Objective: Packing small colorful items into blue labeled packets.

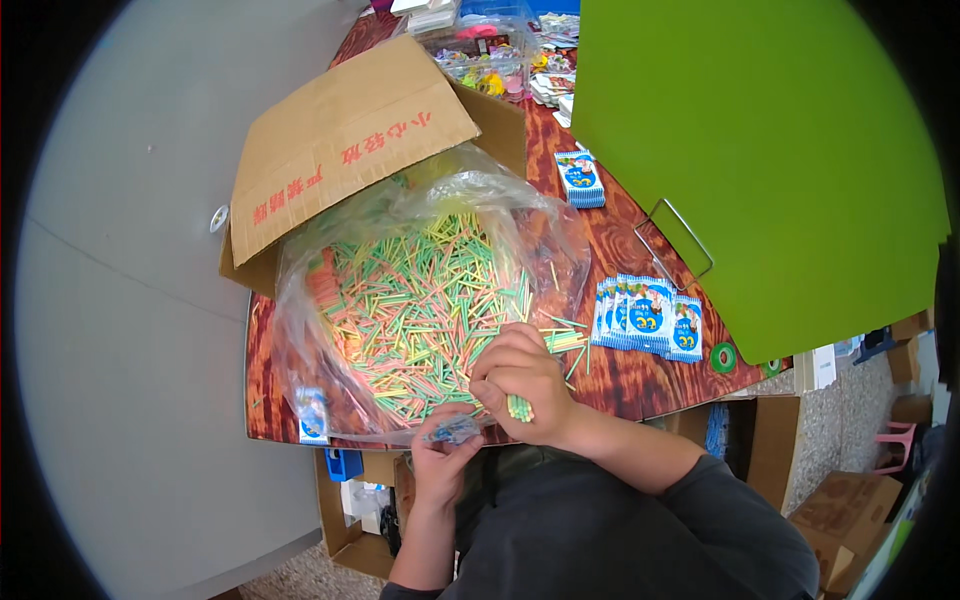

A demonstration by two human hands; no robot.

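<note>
My right hand [525,380] is closed round a small bundle of thin sticks [520,407], whose pale green and yellow ends poke out below the fist. Just left of it, my left hand [440,462] pinches a small clear and blue plastic packet [455,430]. Both hands are at the near edge of a large clear plastic bag [545,225], spread wide out of a cardboard box [350,140]. Inside lies a heap of loose pink, green and yellow sticks [420,310]. A few stray sticks [565,340] lie beside my right hand.
Blue and white packets [645,315] lie fanned on the wood-patterned table [640,385], with a stack of packets [580,180] farther back. One packet [312,415] is at the near left. A green panel [760,170] with a metal handle [675,245] covers the right. Clear tubs [485,55] stand behind.
</note>
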